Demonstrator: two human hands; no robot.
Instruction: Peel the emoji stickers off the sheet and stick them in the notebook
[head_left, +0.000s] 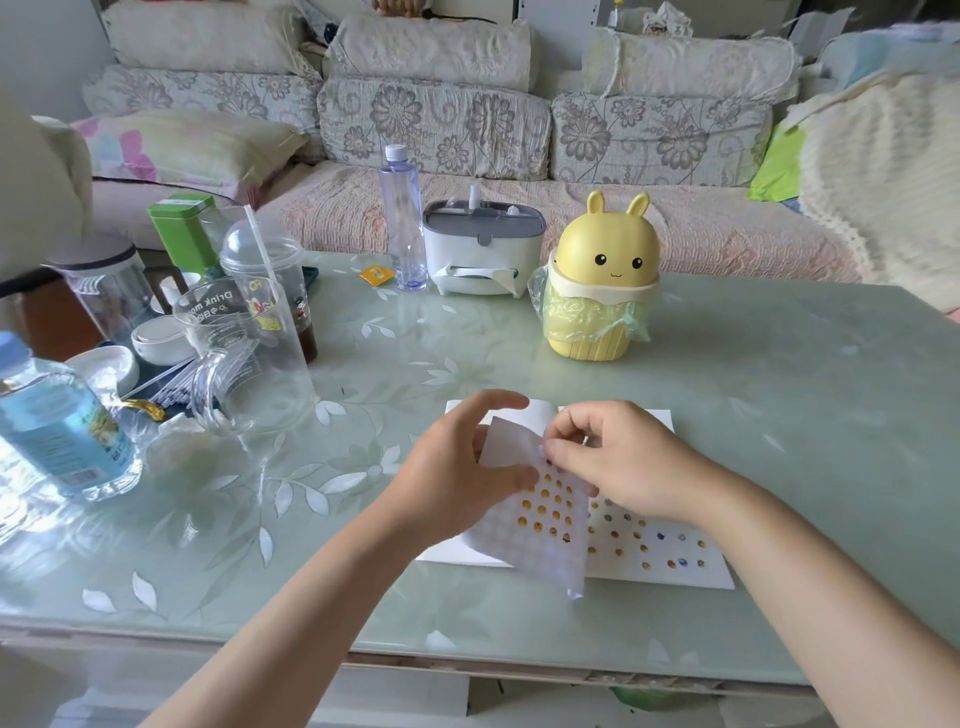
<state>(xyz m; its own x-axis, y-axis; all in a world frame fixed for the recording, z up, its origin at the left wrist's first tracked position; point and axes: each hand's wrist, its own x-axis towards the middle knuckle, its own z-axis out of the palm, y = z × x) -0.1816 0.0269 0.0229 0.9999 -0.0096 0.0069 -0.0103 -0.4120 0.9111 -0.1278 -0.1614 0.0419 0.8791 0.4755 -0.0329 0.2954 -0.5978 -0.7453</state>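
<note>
An open white notebook (691, 564) lies flat on the table in front of me, its right page dotted with several small emoji stickers. Above it I hold the sticker sheet (540, 525), curled and tilted, with rows of yellow emoji in its middle. My left hand (462, 478) grips the sheet's left edge between thumb and fingers. My right hand (618, 462) pinches at the sheet's upper right part with thumb and forefinger; the sticker under its fingertips is hidden.
A yellow bunny-shaped bin (597, 280) stands behind the notebook. A white tissue box (480, 249) and a clear bottle (401, 218) stand further back. Cups, a glass mug (244, 358), a blue-capped bottle (57, 426) and a green tin (182, 234) crowd the left side. The table edge (467, 670) runs close below.
</note>
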